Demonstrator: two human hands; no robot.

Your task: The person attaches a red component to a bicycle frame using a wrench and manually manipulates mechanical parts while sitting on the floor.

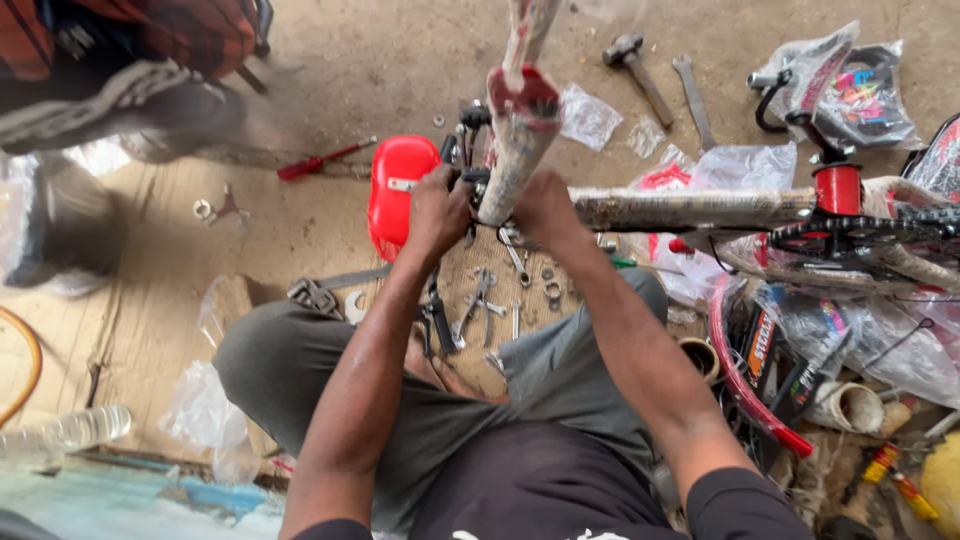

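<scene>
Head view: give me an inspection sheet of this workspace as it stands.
Surface: dusty concrete floor with a woven mat under the tools.
Job's things: wrapped bicycle frame, its tube joint at both hands; red sprocket hub on the frame.
Clutter: red seat, red screwdriver, hammer, spanner, small wrenches, plastic bags, bottle.
Grips: left hand closed on a fitting at the joint; right hand closed on the wrapped tube.
Cables: orange hose at the left edge.
Surroundings: another person's plaid garment, top left.
</scene>
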